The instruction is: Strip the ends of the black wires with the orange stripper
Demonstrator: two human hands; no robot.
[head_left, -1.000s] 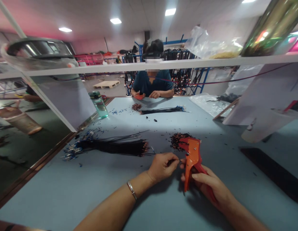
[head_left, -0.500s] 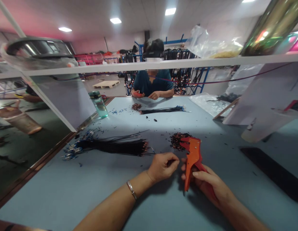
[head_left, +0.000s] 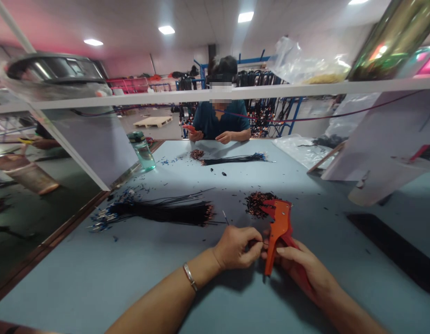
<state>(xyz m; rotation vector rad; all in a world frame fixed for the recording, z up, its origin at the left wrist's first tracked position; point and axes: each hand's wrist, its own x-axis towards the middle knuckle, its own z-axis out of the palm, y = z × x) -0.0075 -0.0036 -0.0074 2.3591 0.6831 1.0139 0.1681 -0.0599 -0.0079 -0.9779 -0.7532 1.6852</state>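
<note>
My right hand (head_left: 298,264) is wrapped round an orange and red wire stripper (head_left: 281,222), its jaws up and pointing left. Just left of it, my left hand (head_left: 238,247) pinches a thin black wire (head_left: 265,243); one end reaches toward the fingers of my right hand. A pale tip of wire sticks up behind my left knuckles. Beyond the stripper's jaws lies a pile of small black and copper offcuts (head_left: 255,204). To the left rests a bundle of black wires (head_left: 166,212) with bare copper ends on the right and blue-and-silver ends on the left.
A long black object (head_left: 392,250) lies at the right. Across the table (head_left: 131,278) a person (head_left: 220,118) holds a red tool near a second wire bundle (head_left: 232,159). A water bottle (head_left: 143,153) stands at the left edge. A white shelf bar (head_left: 187,96) crosses above.
My left hand has shifted slightly down and right, nearer the wire stripper, and the wire now shows between my hands. The person opposite has raised the red tool.
</note>
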